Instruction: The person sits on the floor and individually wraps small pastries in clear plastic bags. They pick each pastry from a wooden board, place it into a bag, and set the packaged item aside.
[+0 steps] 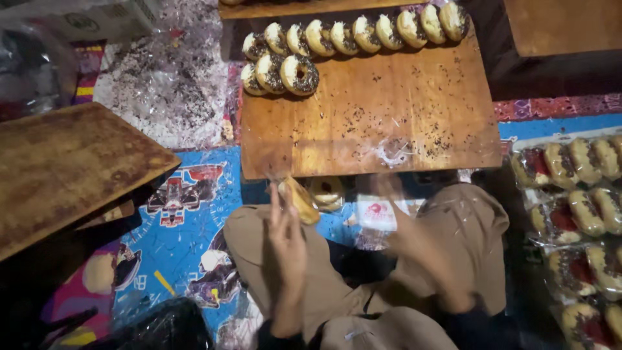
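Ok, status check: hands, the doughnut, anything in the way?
Left hand holds a doughnut over the lap. Right hand blurred, at a clear plastic bag; grip unclear. Wooden board ahead, sprinkled doughnuts along its far edge.

Wooden board (389,110), matt, worn, crumb-strewn. Doughnuts (298,74) at 12 o'clock glossy-iced with rough sprinkles. Packed doughnuts (583,207) at 3 o'clock under shiny clear plastic. Floor mat (188,220) smooth, printed.
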